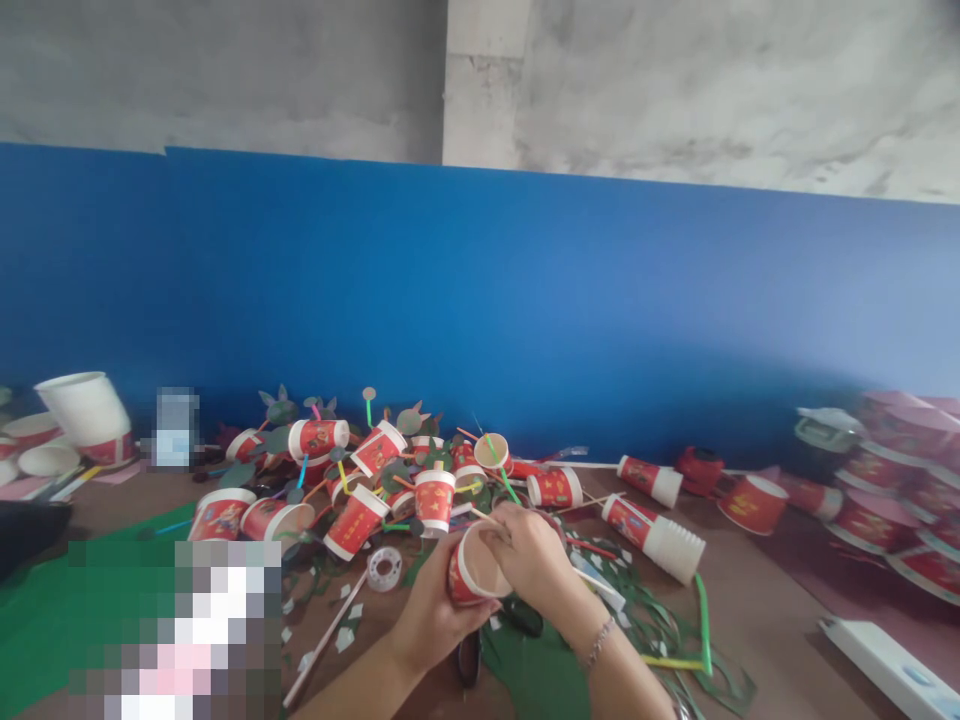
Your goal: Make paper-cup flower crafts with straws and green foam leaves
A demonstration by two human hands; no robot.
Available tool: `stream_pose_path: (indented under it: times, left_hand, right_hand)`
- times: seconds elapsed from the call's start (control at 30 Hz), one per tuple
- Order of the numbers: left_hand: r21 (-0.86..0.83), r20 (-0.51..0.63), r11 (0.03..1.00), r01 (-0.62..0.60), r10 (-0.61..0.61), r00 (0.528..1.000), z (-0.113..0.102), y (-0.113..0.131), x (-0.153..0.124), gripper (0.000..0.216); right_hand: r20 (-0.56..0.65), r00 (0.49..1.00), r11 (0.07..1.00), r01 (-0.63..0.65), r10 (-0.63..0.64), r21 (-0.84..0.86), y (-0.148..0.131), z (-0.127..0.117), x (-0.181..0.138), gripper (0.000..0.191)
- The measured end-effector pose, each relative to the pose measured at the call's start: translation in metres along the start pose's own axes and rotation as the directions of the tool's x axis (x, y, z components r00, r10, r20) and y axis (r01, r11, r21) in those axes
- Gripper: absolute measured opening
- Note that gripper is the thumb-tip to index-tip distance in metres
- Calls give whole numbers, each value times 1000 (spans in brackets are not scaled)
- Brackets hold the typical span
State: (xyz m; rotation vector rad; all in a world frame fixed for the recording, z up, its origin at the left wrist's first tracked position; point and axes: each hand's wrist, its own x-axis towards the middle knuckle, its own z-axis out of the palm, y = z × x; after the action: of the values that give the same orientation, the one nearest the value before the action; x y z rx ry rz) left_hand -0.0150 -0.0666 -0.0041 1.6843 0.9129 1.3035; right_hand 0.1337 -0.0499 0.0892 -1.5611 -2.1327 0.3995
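My left hand [433,612] is wrapped round a red paper cup [466,572], holding it on its side with the white inside facing me. My right hand [529,555] rests over the cup's mouth, fingers pinched on a thin wooden stick [482,517] that pokes out to the upper left. A bracelet shows on my right wrist. Black scissors [517,618] lie on green paper scraps just below my hands. A roll of clear tape [384,568] lies to the left of the cup.
A heap of red paper cups [360,480] with coloured straws and green paper leaves sits behind my hands. Stacked cups [652,535] lie to the right, red bowls [900,490] at far right, white bowls [82,410] at far left. Green paper sheet [45,610] lies at left. A blue wall stands behind the table.
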Motion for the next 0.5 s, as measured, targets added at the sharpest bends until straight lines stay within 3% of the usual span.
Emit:
stream_pose_path:
  times: [0.13,0.2,0.37,0.5]
  left_hand:
    - [14,-71,999,47,-45,996,1,5,2,57]
    - [23,-98,998,55,-53,994,1,6,3,51]
    - [-22,-41,999,35,-36,999,0,7,3,50]
    - [-52,0,998,27,-27,1000,0,9,3,51]
  right_hand:
    - [-146,988,985,80,-58,150,5,-5,2,16]
    - [-152,987,969,92,-58,231,6,-8,0,17]
    - [106,990,939,56,-97,339,-2,-14,-11,29]
    - [218,962,928,76,-164,366,-7,-18,-16,30]
